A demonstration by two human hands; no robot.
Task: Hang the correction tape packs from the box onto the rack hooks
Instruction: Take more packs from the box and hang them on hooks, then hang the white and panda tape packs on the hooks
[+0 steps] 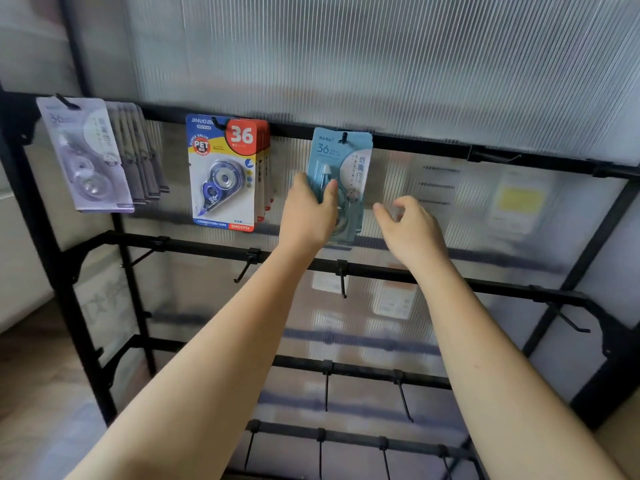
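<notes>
A teal correction tape pack [346,157] hangs on a hook [344,137] of the rack's top bar, near the middle. My left hand [306,213] grips its left edge, thumb across the front. My right hand [410,226] hovers just right of the pack with fingers loosely curled, holding nothing. Left of it hangs a stack of blue, yellow and red packs [227,173]. Several pale lilac packs [88,154] hang at the far left. The box is out of view.
The black metal rack [433,273] stands before a ribbed translucent panel. An unused hook [495,157] sits on the top bar to the right. Lower bars carry several bare hooks [343,280]. Wooden floor shows at the lower left.
</notes>
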